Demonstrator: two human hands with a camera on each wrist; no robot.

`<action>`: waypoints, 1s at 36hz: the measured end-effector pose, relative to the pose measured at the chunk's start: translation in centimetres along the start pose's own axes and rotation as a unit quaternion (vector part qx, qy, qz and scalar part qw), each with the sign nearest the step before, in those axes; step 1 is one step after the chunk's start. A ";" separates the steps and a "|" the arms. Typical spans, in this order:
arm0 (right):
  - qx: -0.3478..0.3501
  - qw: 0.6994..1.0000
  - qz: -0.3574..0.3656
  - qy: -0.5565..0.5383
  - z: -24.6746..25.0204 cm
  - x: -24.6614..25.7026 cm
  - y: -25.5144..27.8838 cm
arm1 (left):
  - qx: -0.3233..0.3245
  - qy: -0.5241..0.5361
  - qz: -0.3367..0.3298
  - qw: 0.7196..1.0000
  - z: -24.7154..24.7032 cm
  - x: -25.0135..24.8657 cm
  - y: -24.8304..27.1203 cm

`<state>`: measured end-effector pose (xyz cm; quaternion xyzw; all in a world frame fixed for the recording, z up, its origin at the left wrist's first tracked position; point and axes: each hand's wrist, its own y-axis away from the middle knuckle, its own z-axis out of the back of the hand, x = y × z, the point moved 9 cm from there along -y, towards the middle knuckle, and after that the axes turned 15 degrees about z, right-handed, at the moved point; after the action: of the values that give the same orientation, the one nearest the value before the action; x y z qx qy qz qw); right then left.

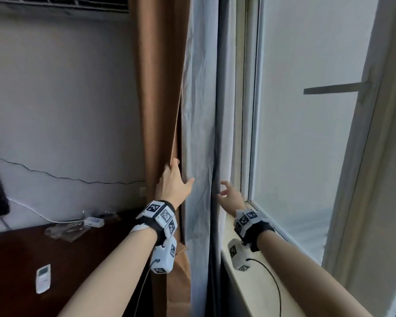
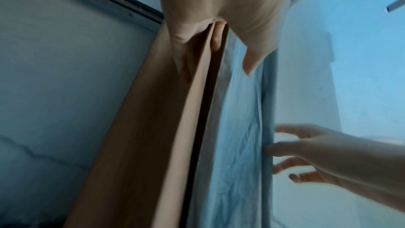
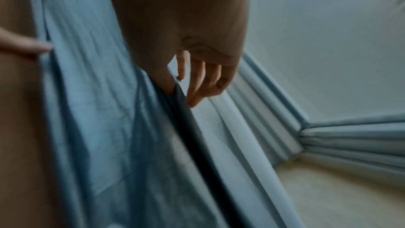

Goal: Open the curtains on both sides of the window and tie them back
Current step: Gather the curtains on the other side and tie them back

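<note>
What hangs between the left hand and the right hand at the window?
In the head view, only the pale lining of the brown curtain spans from left hand to right hand.

The curtain point(image 1: 162, 88) hangs between the wall point(image 1: 66, 99) on its left and the window point(image 1: 306, 133) on its right, with its thin lining point(image 1: 199, 110) on the window side. The table point(image 1: 78, 259) stands low on the left against the wall, with a remote point(image 1: 43, 278) on it. The left hand point(image 1: 173, 181) is on the curtain's edge, and the right hand point(image 1: 230, 194) is just right of the lining, above the sill point(image 1: 256, 284).
</note>
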<state>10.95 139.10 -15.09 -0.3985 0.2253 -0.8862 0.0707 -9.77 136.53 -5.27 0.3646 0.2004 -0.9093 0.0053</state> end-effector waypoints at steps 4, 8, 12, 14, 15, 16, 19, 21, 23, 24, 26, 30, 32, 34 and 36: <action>0.071 0.994 0.077 0.008 -4.5 2.1 -2.0 | -0.013 -0.051 -0.016 0.999 -0.9 -0.6 -0.8; 0.062 0.990 0.127 -0.007 -5.1 2.8 -4.2 | -0.025 -0.052 -0.010 0.998 -1.9 -0.3 -2.0; -0.187 0.977 0.099 -0.021 1.3 0.5 -5.7 | -0.055 -0.036 -0.015 0.998 -2.0 0.5 -3.4; -0.260 0.961 0.093 0.006 3.2 -0.8 -6.3 | -0.069 -0.048 -0.019 0.996 -1.8 0.8 -4.0; -0.246 0.966 0.084 0.007 3.0 -1.5 -7.0 | -0.073 -0.055 -0.020 0.996 -1.7 1.0 -4.2; -0.214 0.975 0.064 -0.006 2.3 -2.3 -7.8 | -0.075 -0.063 -0.020 0.995 -1.6 1.3 -4.5; -0.148 0.988 0.026 -0.038 0.8 -3.6 -9.0 | -0.076 -0.054 -0.022 0.995 -1.3 2.2 -4.9; -0.181 0.982 0.022 -0.047 1.7 -4.0 -8.6 | -0.075 -0.034 -0.040 0.996 -1.0 2.6 -4.9; -0.232 0.971 0.014 -0.051 3.1 -4.8 -7.8 | -0.080 -0.021 -0.070 0.994 -0.6 2.5 -4.3; -0.263 0.964 0.006 -0.045 4.1 -5.1 -7.0 | -0.082 -0.016 -0.089 0.992 -0.4 2.3 -3.9; -0.316 0.948 -0.008 -0.029 6.0 -5.6 -5.0 | -0.081 -0.008 -0.131 0.988 -0.2 1.8 -3.0; -0.374 0.926 0.049 -0.019 8.5 -3.9 -0.4 | -0.055 0.002 -0.189 0.980 -0.6 0.9 -1.1; -0.376 0.921 0.098 -0.016 8.7 -2.0 1.8 | -0.034 -0.011 -0.187 0.982 -1.1 0.5 -0.3; -0.357 0.923 0.141 -0.018 8.2 0.0 3.5 | -0.009 -0.024 -0.165 0.986 -1.6 0.5 0.3; -0.327 0.928 0.176 -0.023 7.4 2.3 5.1 | 0.008 -0.018 -0.144 0.989 -2.0 0.6 0.9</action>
<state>14.61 131.36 -11.56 -0.3737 0.5673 -0.7275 0.0964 -8.78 136.57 -7.33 0.3156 0.2437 -0.9086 -0.1246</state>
